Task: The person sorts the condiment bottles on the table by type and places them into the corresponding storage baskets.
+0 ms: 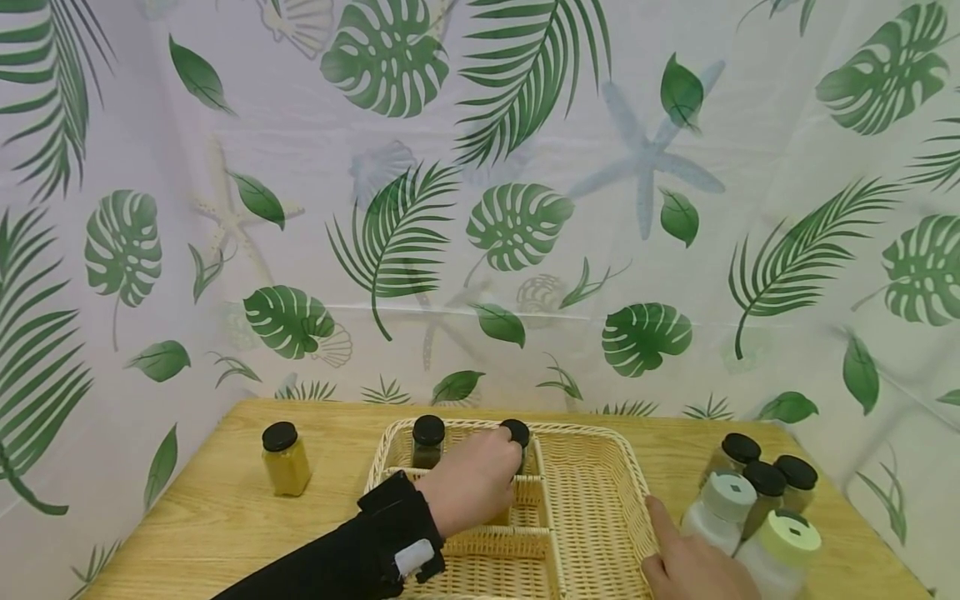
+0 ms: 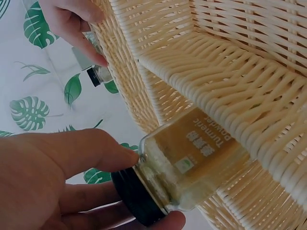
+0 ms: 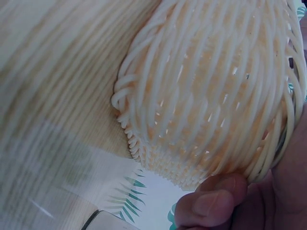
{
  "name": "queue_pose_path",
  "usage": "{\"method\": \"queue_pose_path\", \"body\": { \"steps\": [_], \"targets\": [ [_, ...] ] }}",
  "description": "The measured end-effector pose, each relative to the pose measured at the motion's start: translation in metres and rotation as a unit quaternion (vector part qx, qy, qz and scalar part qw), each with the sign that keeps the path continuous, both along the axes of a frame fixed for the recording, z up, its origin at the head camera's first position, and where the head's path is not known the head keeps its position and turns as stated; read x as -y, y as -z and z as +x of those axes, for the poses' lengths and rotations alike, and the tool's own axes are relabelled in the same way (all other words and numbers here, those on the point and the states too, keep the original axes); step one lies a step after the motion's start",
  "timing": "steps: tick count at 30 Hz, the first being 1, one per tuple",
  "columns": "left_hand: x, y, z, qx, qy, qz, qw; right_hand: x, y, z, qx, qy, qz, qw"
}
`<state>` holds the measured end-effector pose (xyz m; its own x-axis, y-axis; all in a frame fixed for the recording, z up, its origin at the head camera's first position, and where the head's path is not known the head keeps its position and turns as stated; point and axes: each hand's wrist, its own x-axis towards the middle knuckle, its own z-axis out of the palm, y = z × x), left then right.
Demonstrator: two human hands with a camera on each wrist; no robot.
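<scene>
Seemingly, the work is only partly done: one dark jar (image 1: 428, 443) stands in the basket (image 1: 592, 508), far left; to its right, the left hand (image 1: 474, 482) pinches the turmeric jar (image 2: 189, 155) by the lid (image 2: 136, 196). The right hand (image 1: 696, 562) grips the basket's right rim (image 1: 640, 475). Outside, on the worktop (image 1: 198, 517), a yellow jar (image 1: 287, 464) at left and several containers (image 1: 764, 481) at right remain.

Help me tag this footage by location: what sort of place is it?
Probably a makeshift indoor tabletop set: leaf-print sheeting hangs behind a wood-grain table that bears a divided wicker basket.
</scene>
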<state>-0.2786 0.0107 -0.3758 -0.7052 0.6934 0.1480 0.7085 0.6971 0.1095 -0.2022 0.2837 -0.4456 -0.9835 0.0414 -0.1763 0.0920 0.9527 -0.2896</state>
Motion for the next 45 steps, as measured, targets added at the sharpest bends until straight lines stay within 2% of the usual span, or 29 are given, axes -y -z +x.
{"method": "queue_pose_path", "body": {
  "steps": [6,16,28,36,45],
  "targets": [
    [-0.001,0.001,0.000,0.000,-0.004,-0.014,0.9999,0.000,0.000,0.000,0.003,0.001,-0.001,1.000],
    [0.000,0.002,-0.001,0.018,-0.007,-0.010,0.9998,0.001,-0.001,0.000,0.003,0.003,0.000,1.000],
    [0.002,0.003,-0.001,0.016,-0.007,-0.018,0.9997,0.000,0.001,-0.001,0.003,-0.001,-0.007,1.000],
    [0.009,0.002,-0.002,0.026,-0.034,0.039,0.9983,-0.001,0.003,-0.002,0.003,-0.003,-0.003,1.000],
    [0.025,-0.002,-0.005,-0.013,-0.056,0.103,0.9930,-0.001,0.003,-0.001,0.002,-0.004,-0.004,1.000]
  ]
}}
